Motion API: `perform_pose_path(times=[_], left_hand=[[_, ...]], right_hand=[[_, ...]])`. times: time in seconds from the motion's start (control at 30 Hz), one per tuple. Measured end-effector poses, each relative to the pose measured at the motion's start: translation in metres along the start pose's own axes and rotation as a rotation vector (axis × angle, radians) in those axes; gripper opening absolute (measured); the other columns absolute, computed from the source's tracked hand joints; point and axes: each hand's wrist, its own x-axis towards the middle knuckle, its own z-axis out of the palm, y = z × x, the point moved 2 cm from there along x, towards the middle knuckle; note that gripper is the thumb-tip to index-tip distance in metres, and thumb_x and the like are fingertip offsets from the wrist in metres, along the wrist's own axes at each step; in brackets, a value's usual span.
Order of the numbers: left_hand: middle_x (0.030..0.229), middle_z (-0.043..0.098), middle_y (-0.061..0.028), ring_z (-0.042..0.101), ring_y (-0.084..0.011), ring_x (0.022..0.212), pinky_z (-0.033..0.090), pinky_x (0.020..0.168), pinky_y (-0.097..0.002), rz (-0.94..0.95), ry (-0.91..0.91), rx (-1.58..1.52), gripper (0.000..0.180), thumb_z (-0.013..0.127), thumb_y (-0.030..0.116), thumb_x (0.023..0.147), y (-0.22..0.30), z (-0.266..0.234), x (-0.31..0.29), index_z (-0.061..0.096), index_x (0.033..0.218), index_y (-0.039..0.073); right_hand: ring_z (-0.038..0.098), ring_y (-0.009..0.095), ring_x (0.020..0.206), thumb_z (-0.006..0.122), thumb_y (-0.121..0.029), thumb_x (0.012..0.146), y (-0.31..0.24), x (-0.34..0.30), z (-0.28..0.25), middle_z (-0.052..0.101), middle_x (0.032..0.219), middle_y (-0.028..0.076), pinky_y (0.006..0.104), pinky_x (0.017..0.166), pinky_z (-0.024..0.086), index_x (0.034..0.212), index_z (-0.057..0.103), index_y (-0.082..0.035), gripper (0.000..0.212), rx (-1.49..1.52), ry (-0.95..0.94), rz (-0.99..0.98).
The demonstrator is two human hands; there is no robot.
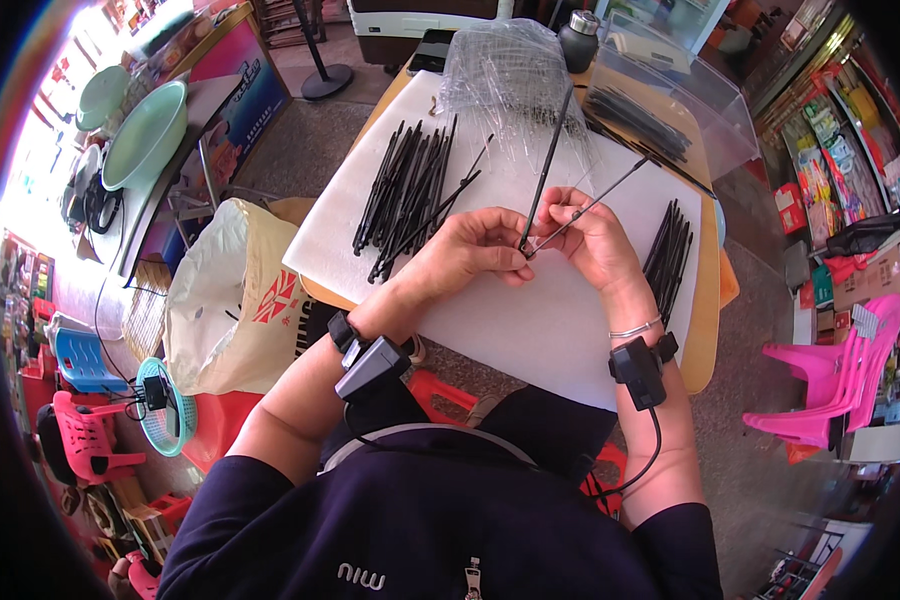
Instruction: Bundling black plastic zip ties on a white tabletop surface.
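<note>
My left hand (482,245) pinches the lower end of a long thin black rod (549,160), which slants up and away over the table. Close beside it, my right hand (592,238) grips a second slender dark rod (618,182) that points to the far right. The near ends of both rods almost meet between my fingers; whether they touch is hard to make out. Below lies a white foam-like sheet (530,345). A pile of similar black rods (402,190) rests on it to the left, and a smaller bunch (670,250) sits at the right.
A clear plastic bag of thin pieces (500,80) lies at the back, near a dark bottle (578,42). At the far right stands a transparent box (725,115). A white sack (215,310) leans left of the table; a pink chair (855,370) is to the right.
</note>
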Motion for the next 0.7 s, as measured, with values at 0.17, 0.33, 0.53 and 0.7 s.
perform_pose_path(times=[0.17,0.33,0.53,0.7], left_hand=[[0.094,0.063,-0.0089,0.067,-0.0171,0.082,0.055,0.072,-0.0254,0.003,-0.033,-0.004,0.027,0.06,-0.004,0.084,0.001,0.0,0.0,0.055,0.111,-0.003],[0.092,0.063,-0.0087,0.067,-0.0162,0.081,0.055,0.07,-0.0242,0.004,-0.005,0.007,0.024,0.061,-0.002,0.084,0.001,0.001,0.0,0.055,0.108,-0.002],[0.077,0.062,-0.0072,0.065,-0.0148,0.069,0.052,0.061,-0.0237,0.0,0.122,0.095,0.012,0.062,0.007,0.087,-0.002,-0.001,0.004,0.053,0.091,0.001],[0.078,0.059,-0.0077,0.064,-0.0158,0.065,0.052,0.058,-0.0263,0.095,0.263,0.062,0.013,0.06,0.007,0.088,-0.005,0.002,0.002,0.049,0.088,0.0]], right_hand=[[0.065,0.018,0.078,0.057,-0.004,0.086,0.001,0.002,-0.006,0.063,0.084,0.006,0.0324,0.07,0.055,0.103,0.056,-0.001,0.017,-0.013,0.03,0.029],[0.065,0.018,0.077,0.057,-0.005,0.087,0.001,0.003,-0.005,0.063,0.084,0.006,0.0312,0.07,0.055,0.103,0.056,-0.001,0.017,-0.042,0.042,0.021],[0.062,0.017,0.082,0.059,-0.007,0.086,-0.007,-0.003,0.01,0.062,0.092,0.008,0.0311,0.073,0.053,0.107,0.053,-0.001,0.022,-0.19,0.018,-0.045],[0.057,0.014,0.094,0.059,-0.008,0.084,-0.011,-0.016,0.025,0.058,0.102,0.006,0.0308,0.081,0.049,0.112,0.053,-0.003,0.029,-0.278,-0.163,-0.031]])
